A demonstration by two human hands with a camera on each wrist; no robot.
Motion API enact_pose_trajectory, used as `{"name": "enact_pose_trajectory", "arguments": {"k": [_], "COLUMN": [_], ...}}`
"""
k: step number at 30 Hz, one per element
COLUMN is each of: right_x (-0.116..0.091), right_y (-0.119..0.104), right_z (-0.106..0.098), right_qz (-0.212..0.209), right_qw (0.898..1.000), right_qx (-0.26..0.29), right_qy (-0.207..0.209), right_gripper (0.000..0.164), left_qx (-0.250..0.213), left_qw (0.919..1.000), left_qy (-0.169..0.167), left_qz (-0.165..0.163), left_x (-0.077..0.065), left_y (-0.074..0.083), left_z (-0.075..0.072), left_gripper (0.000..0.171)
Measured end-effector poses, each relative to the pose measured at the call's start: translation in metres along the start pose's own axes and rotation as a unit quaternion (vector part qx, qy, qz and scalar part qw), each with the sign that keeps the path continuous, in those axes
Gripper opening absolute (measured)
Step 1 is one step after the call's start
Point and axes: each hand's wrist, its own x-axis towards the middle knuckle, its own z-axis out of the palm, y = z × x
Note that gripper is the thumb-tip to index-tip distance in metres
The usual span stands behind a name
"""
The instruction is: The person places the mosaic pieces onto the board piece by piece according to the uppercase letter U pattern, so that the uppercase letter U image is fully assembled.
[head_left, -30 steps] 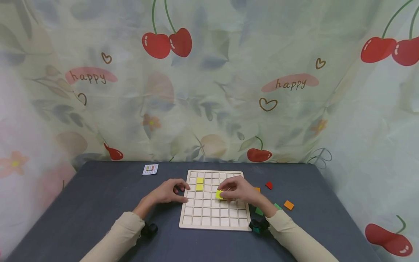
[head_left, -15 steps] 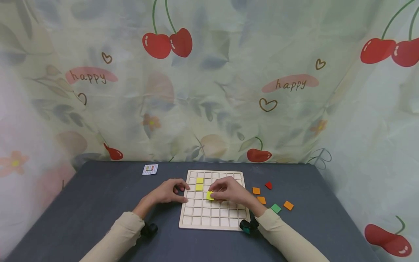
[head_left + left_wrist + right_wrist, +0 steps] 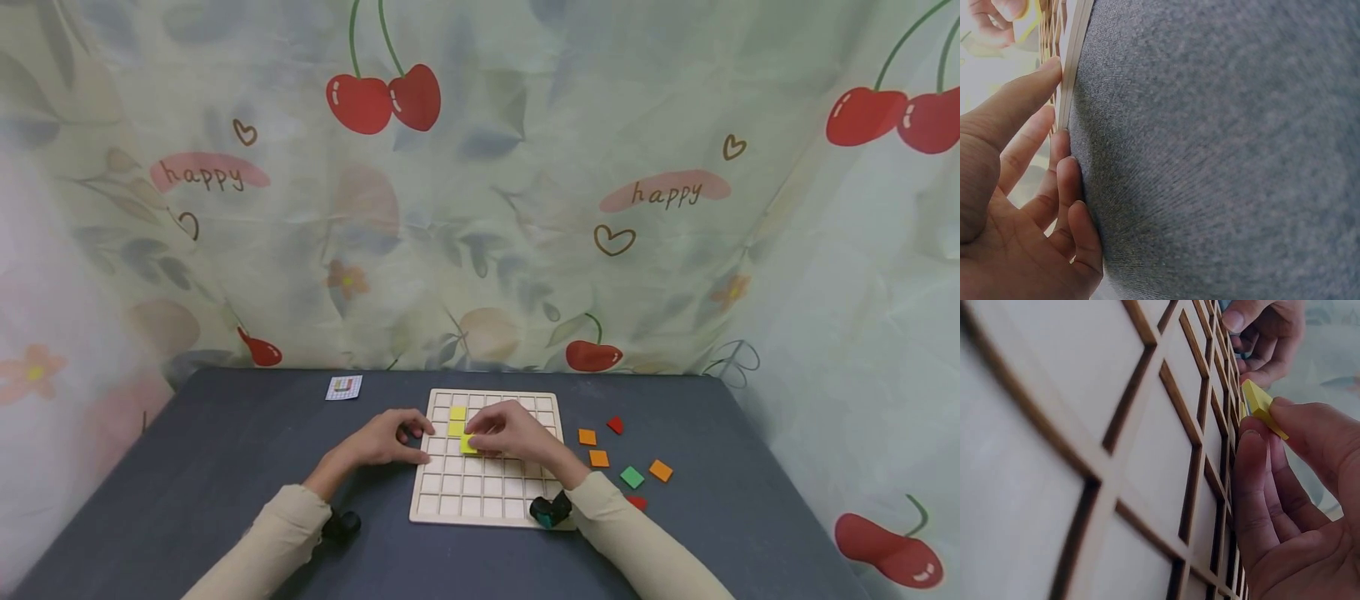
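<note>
Between the thumb and fingers of my right hand (image 3: 510, 430), a yellow square tile (image 3: 1259, 407) is pinched, tilted, above the wooden grid board (image 3: 480, 507). In the head view it is just below and right of two yellow tiles (image 3: 457, 428) that lie in cells one behind the other. My left hand (image 3: 390, 437) touches the board's left edge with thumb and forefinger spread apart. The left wrist view shows that hand's (image 3: 1022, 206) other fingers loosely bent against the dark tabletop.
Right of the board lie several loose pieces: orange squares (image 3: 598, 458), a green square (image 3: 632, 477), and red pieces (image 3: 615, 425), one partly behind the right sleeve. A small printed card (image 3: 344, 388) lies at the back left. A patterned curtain (image 3: 480, 208) stands behind the table.
My right hand has moved left across the board with the yellow tile, toward the two laid tiles. More loose pieces show beside its sleeve. The left hand stays where it was.
</note>
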Motion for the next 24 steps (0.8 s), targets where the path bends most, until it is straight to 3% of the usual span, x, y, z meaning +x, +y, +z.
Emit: {"name": "enact_pose_trajectory", "arguments": {"k": [9, 24], "right_x": [0.008, 0.016], "right_y": [-0.002, -0.004], "right_z": [0.008, 0.016], "right_qz": [0.002, 0.005], "right_qw": [1.0, 0.999], "right_qx": [0.001, -0.051], "right_qy": [0.002, 0.013], "right_gripper": [0.014, 0.011], "left_qx": [0.001, -0.002], "left_qw": [1.0, 1.0], "left_qy": [0.002, 0.001], "left_qz": [0.003, -0.001], "left_x": [0.0, 0.002], "left_y": [-0.003, -0.003], "left_z": [-0.001, -0.001], "left_gripper": [0.034, 0.034]}}
